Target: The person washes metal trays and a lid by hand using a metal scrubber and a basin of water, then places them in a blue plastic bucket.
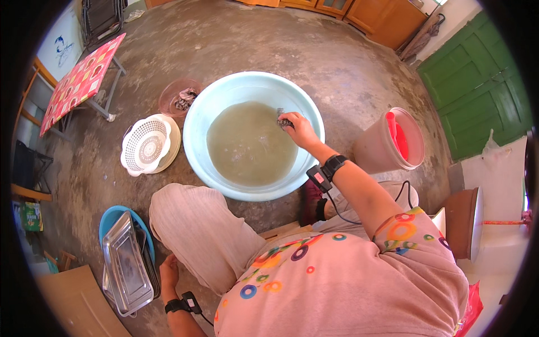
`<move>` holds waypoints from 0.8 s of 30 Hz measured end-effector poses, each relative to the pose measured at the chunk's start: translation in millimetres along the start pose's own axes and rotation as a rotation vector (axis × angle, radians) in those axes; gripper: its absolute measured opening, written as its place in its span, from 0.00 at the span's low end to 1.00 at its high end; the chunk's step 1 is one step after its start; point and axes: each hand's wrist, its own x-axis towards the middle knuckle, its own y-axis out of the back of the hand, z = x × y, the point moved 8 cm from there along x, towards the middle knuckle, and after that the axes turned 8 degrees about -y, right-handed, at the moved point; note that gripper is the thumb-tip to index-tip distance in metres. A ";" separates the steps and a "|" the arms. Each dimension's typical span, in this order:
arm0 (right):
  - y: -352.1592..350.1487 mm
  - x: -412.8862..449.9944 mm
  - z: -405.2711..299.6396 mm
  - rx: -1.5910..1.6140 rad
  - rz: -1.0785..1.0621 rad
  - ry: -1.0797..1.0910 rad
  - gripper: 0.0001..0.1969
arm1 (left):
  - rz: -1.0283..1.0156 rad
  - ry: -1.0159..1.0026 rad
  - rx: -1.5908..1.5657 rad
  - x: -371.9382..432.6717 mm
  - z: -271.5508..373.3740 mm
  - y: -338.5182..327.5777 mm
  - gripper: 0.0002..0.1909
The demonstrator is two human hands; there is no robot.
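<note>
A light blue plastic basin (191,139) of cloudy, greyish water stands before me. My right hand (301,129) is over the basin's right inner side, closed around a small dark patterned cloth (285,123). My left hand (169,269) hangs low beside my left knee, close to a rectangular stainless steel tray (126,261). Whether it touches the tray or the dark pans (145,257) under it cannot be made out, and its fingers are partly hidden. The tray leans in a smaller blue basin (110,215).
Left of the basin are a white plastic colander (145,145) and a translucent pink bowl (166,99) holding crumpled cloth. A pale bucket (372,145) with a red plastic dipper (393,130) stands to the right. A folding table (82,86) is at the far left, cardboard (80,301) at the lower left.
</note>
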 end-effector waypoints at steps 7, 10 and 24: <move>-49.4 -19.0 22.6 -0.055 -0.417 -0.077 0.11 | 0.012 -0.021 -0.063 4.8 -12.5 -5.9 0.14; -25.2 -8.4 -19.2 -0.029 -0.149 0.160 0.14 | 0.002 0.048 -0.143 6.9 -8.6 0.2 0.14; 87.8 41.0 -36.0 0.181 -0.940 -0.346 0.15 | 0.092 -0.026 -0.198 24.8 -6.1 14.9 0.12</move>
